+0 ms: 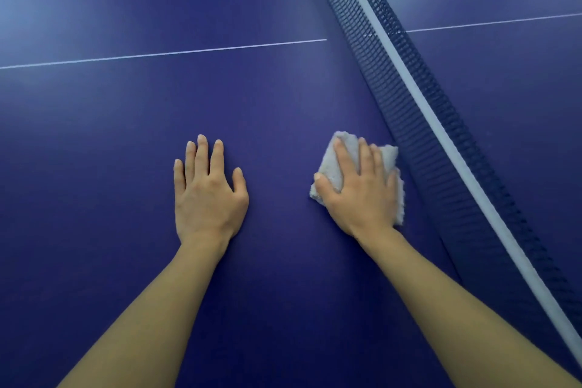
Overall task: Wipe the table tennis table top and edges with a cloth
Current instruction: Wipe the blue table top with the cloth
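The right hand (362,189) is lying palm down on a folded white cloth (338,164), its fingers straight and spread, the thumb resting along the cloth's left edge. The hand is pressing the cloth flat rather than gripping it. The cloth is sitting on the blue table top (126,123), right of centre in the scene, with its right edge lying just beside the foot of the net (419,110); whether cloth and net are actually touching cannot be told. Fluffy cloth is showing beyond the fingertips on the far side and along the right of the hand.

The left hand (206,195) is resting flat on the bare table top to the left of the cloth, well apart from it, fingers extended and close together, thumb angled out to the right. It is holding nothing.

Both bare forearms are reaching in from the near edge of the view.

The net is running diagonally from the far centre to the near right, dark blue mesh with a white band (441,126) along its top. A thin white line (163,53) is crossing the table top on the far side of the hands, ending at the net and appearing again on the other half beyond it.
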